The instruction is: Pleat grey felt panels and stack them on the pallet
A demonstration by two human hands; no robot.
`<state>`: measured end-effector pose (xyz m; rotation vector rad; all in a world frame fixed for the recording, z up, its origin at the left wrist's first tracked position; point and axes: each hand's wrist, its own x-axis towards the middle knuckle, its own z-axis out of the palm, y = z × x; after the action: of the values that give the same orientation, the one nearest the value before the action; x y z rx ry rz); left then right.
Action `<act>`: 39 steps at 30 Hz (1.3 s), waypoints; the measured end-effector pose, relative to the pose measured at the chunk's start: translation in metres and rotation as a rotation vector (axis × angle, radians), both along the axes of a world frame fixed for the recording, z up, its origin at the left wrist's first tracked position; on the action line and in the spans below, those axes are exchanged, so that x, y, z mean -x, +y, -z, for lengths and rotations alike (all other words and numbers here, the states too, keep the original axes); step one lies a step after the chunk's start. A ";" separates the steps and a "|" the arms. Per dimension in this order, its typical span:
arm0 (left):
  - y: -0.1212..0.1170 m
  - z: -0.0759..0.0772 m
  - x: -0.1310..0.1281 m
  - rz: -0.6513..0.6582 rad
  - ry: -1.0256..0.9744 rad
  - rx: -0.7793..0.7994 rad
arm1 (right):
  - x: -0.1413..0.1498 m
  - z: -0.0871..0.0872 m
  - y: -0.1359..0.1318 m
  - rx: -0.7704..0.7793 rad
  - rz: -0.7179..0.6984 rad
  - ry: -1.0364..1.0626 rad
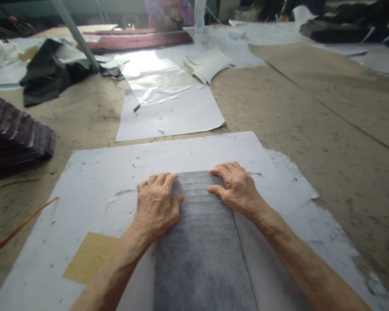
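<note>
A long grey felt-like fabric piece (pixel 202 250) runs away from me, with several crosswise ridges near its far end. Whether it is one piece or a stack, I cannot tell. My left hand (pixel 157 201) grips its far left edge, fingers bent over the side and thumb lying on top. At the far right corner, my right hand (pixel 235 185) holds the edge with curled fingers, its thumb on the upper surface. Under the fabric lies a large white paper sheet (pixel 97 177) dotted with dark specks.
Brown tape (pixel 89 257) sticks to the paper beside my left forearm. A dark striped fabric stack (pixel 16 134) stands at left, near an orange strip (pixel 22 229). Beyond are white sheets (pixel 171 116), a slanted metal pole (pixel 76 36), red fabric (pixel 136 41) and a person (pixel 170 13).
</note>
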<state>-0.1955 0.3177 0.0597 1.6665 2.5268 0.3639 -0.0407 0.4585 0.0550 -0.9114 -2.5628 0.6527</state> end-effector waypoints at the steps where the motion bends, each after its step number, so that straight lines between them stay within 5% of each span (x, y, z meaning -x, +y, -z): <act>1: 0.003 -0.003 0.004 -0.005 -0.010 0.028 | 0.001 -0.001 0.001 0.000 -0.004 -0.017; 7: 0.021 -0.011 0.020 -0.062 -0.137 0.164 | 0.008 -0.005 0.005 0.052 0.058 -0.115; 16: 0.003 0.000 0.031 -0.236 -0.290 0.073 | 0.007 -0.007 0.003 0.177 0.296 -0.169; 39: 0.003 0.009 0.029 -0.248 -0.379 -0.021 | 0.003 -0.008 0.008 0.297 0.254 -0.195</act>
<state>-0.2250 0.3204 0.0509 1.1537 2.4407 0.6587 -0.0435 0.4661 0.0630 -1.4357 -2.4902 0.9208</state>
